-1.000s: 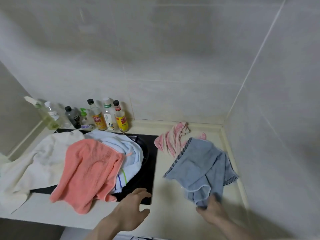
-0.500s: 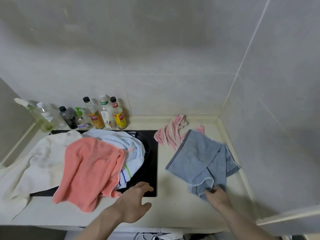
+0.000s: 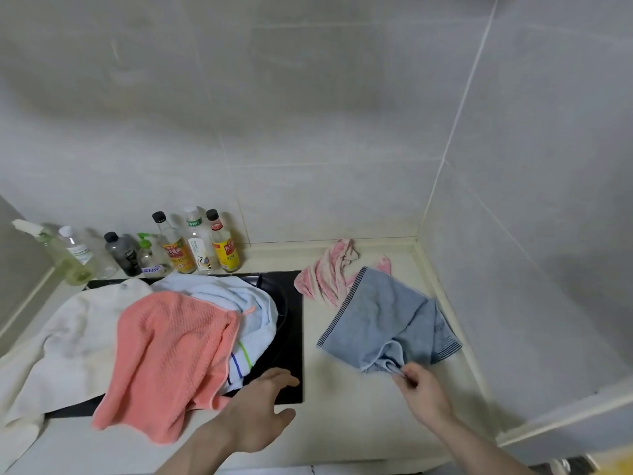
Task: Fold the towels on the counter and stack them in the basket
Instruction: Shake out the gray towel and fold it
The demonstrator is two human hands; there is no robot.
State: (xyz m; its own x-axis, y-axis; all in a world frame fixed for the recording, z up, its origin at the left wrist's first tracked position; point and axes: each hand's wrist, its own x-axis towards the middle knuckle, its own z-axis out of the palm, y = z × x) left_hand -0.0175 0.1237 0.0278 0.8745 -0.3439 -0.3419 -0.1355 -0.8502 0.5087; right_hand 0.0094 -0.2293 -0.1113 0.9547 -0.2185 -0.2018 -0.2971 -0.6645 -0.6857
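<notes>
Biggest worry imo is the pile at 9 o'clock: the white towel [image 3: 65, 341], coral towel [image 3: 168, 365] and light blue towel [image 3: 236, 303] are all draped over the black cooktop [image 3: 291, 341], so tugging one could drag the others, or sweep into the bottles [image 3: 191, 245] at 11 o'clock. The blue-grey towel [image 3: 383, 320] at 3 o'clock overlaps the pink towel [image 3: 329, 275], so lifting it might pull that along too. The right hand [image 3: 421, 395] pinches the blue-grey one by a bunched near edge, a thin hold that could slip. The left hand [image 3: 260, 409] hovers spread wide over the counter [image 3: 335, 423], holding nothing. No basket in view, and can't tell what's under the pile
</notes>
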